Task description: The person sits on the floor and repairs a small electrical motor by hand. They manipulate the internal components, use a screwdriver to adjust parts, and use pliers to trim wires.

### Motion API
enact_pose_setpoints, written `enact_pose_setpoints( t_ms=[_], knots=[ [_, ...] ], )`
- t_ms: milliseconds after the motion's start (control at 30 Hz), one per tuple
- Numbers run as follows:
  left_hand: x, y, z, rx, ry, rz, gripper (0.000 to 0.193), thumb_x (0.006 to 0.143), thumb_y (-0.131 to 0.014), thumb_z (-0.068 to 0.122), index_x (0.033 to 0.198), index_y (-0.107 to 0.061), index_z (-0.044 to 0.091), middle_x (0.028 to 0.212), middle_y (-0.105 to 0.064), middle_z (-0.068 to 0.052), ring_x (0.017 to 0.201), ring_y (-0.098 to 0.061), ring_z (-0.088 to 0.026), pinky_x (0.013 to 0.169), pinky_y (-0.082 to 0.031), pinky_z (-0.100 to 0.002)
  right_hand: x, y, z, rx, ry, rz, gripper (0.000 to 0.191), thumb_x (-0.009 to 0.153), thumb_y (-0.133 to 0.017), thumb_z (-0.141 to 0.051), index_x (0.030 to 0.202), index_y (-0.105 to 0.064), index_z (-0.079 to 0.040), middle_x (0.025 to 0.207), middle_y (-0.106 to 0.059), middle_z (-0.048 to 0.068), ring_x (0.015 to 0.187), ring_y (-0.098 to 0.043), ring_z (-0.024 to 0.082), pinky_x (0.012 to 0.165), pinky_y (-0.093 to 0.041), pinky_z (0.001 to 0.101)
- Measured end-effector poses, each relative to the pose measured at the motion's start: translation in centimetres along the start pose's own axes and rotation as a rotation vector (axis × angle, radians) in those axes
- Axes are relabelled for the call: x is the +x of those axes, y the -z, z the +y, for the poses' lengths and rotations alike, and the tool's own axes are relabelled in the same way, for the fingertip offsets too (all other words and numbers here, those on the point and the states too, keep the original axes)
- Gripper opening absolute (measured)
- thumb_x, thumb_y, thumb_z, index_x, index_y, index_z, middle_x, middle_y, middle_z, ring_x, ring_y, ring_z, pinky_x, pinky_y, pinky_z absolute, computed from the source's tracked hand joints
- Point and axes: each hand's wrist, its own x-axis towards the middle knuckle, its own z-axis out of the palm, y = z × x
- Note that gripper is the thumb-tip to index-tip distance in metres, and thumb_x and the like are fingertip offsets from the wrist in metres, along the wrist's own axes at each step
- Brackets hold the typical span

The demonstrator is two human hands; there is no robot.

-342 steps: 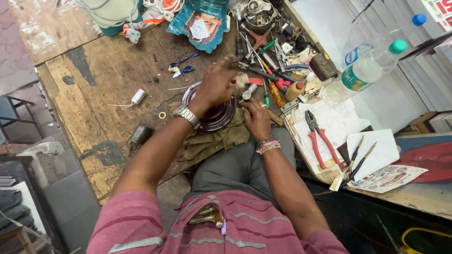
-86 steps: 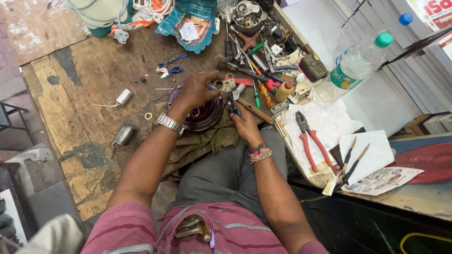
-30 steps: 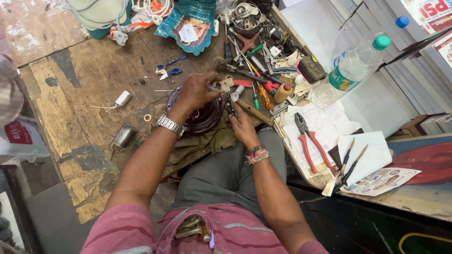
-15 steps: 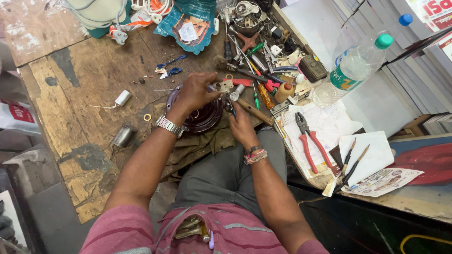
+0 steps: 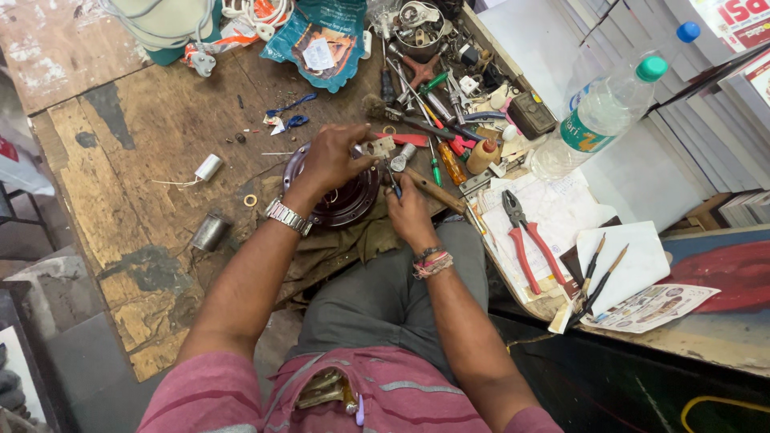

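A round dark motor housing (image 5: 346, 200) with a purple rim lies on a cloth at the edge of the wooden bench. My left hand (image 5: 330, 159), with a metal watch on the wrist, rests on top of it and pinches a small pale part (image 5: 378, 147). My right hand (image 5: 407, 210), with a red thread bracelet on the wrist, sits just right of the housing and grips a thin tool (image 5: 391, 180) whose tip points at the pale part.
Red-handled pliers (image 5: 525, 240) lie on papers to the right. A plastic water bottle (image 5: 597, 120) stands behind them. Screwdrivers and loose tools (image 5: 433, 92) crowd the back. A small white cylinder (image 5: 208, 167) and a metal cylinder (image 5: 208, 232) lie at left.
Both hands stay at the motor housing with only slight shifts. A white object at the left edge has slid upward in view.
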Motion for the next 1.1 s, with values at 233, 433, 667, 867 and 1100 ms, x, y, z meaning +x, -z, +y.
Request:
enact_pose_setpoints(
  t_ms=[233, 433, 667, 867, 1100],
  knots=[
    [0.0, 0.1, 0.1, 0.007, 0.015, -0.031, 0.037, 0.078, -0.086, 0.025, 0.108, -0.071, 0.008, 0.098, -0.076, -0.009, 0.093, -0.071, -0.032, 0.091, -0.049, -0.045, -0.1, 0.1, -0.8, 0.009, -0.008, -0.025, 0.024, 0.099, -0.059, -0.018, 0.120, -0.059, -0.005, 0.092, -0.071, 0.023, 0.086, -0.071, 0.039, 0.076, -0.053, 0.0466],
    [0.0, 0.2, 0.4, 0.034, 0.019, -0.029, 0.038, 0.077, -0.087, 0.025, 0.107, -0.071, 0.008, 0.098, -0.076, -0.010, 0.095, -0.070, -0.033, 0.092, -0.048, -0.045, -0.2, 0.1, -1.6, -0.076, -0.139, -0.048, 0.027, 0.100, -0.062, -0.021, 0.123, -0.059, -0.006, 0.086, -0.070, 0.024, 0.079, -0.069, 0.039, 0.075, -0.051, 0.0474],
    [0.2, 0.4, 0.6, 0.035, 0.014, -0.004, 0.042, 0.077, -0.086, 0.025, 0.112, -0.071, 0.007, 0.099, -0.075, -0.011, 0.096, -0.070, -0.033, 0.093, -0.048, -0.045, 0.0, -0.6, -0.5, 0.104, 0.067, -0.013, 0.040, 0.095, -0.062, -0.013, 0.133, -0.056, -0.005, 0.114, -0.073, 0.019, 0.107, -0.071, 0.033, 0.092, -0.053, 0.0427],
    [0.2, 0.1, 0.5, 0.049, -0.015, 0.012, 0.046, 0.076, -0.088, 0.026, 0.114, -0.071, 0.006, 0.102, -0.075, -0.012, 0.097, -0.070, -0.033, 0.093, -0.048, -0.045, 0.1, -0.2, 0.2, 0.028, 0.135, -0.030, 0.051, 0.094, -0.065, -0.013, 0.142, -0.053, -0.002, 0.124, -0.067, 0.027, 0.116, -0.065, 0.041, 0.097, -0.050, 0.0454],
    [0.2, -0.1, 0.2, 0.048, 0.089, -0.027, 0.045, 0.077, -0.087, 0.025, 0.117, -0.072, 0.010, 0.101, -0.076, -0.009, 0.097, -0.071, -0.028, 0.093, -0.048, -0.043, -0.1, 0.2, -0.2, 0.040, -0.009, -0.136, 0.055, 0.094, -0.061, -0.015, 0.146, -0.050, -0.003, 0.116, -0.069, 0.028, 0.111, -0.068, 0.041, 0.093, -0.052, 0.0440]
  ],
)
